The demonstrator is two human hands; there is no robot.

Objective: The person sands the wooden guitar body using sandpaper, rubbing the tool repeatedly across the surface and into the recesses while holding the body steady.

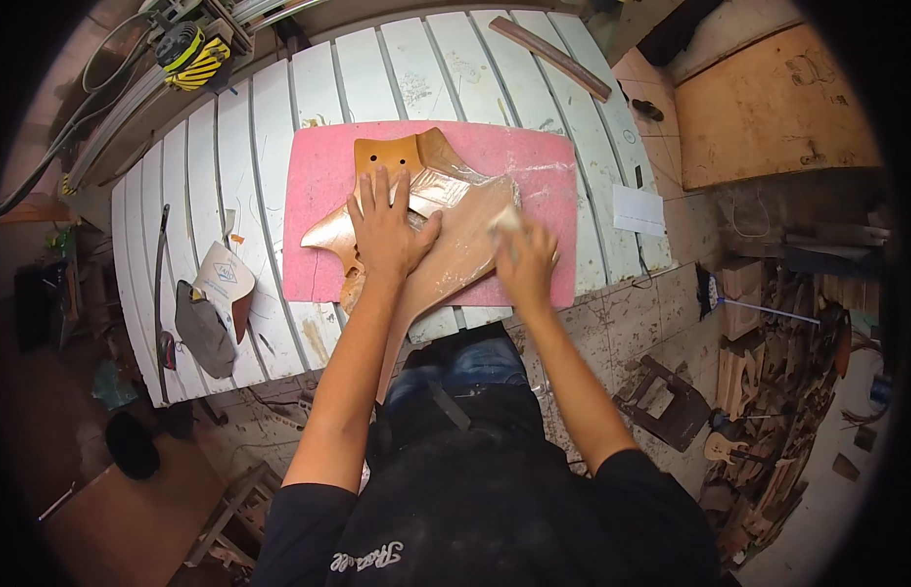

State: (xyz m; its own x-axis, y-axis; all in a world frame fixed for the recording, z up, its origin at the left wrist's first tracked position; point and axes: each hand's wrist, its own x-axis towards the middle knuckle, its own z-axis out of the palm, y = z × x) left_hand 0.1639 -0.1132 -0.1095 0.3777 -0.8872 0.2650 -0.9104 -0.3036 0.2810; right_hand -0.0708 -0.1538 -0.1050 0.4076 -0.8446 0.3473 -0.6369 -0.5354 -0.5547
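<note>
An angular electric guitar body (457, 227) lies on a pink foam mat (539, 157). Glossy gold-brown covers part of it, two dark holes show at its far end, and a long, duller brown wing reaches toward me past the mat's near edge. My left hand (385, 233) rests flat on the body just below the holes, fingers spread. At the right edge of the dull wing, my right hand (527, 256) is closed on a small whitish pad (506, 221). That hand is smeared by motion, so the pad's kind cannot be made out.
The white slatted table (270, 127) carries a curled sandpaper sheet (224, 279), a dark grey piece (205, 333) and a black strip (163, 293) at left. A brown wooden strip (551, 59) lies far right, near a white paper (638, 209). Wood pieces (769, 430) crowd the right side.
</note>
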